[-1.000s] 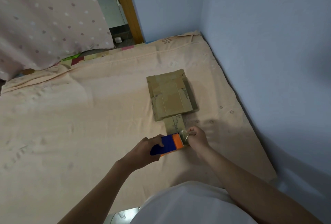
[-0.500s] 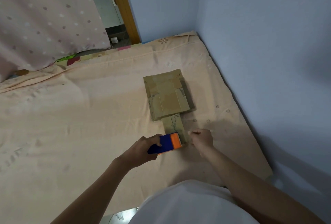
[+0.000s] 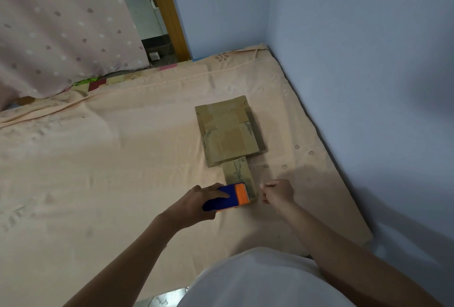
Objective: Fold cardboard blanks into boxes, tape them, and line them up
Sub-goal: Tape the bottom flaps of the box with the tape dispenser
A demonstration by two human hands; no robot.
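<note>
Small box [image 3: 239, 176] between left hand [image 3: 196, 204] and right hand [image 3: 278, 193]

bed [image 3: 98, 159] | peach sheet | on it: flat cardboard blanks [image 3: 227, 132], small box [image 3: 239, 175]

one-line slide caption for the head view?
Left hand grips tape dispenser beside small box; right hand fisted.

Blue-orange tape dispenser [image 3: 227, 197] — brown cardboard [image 3: 228, 131], peach sheet [image 3: 110, 159].
</note>
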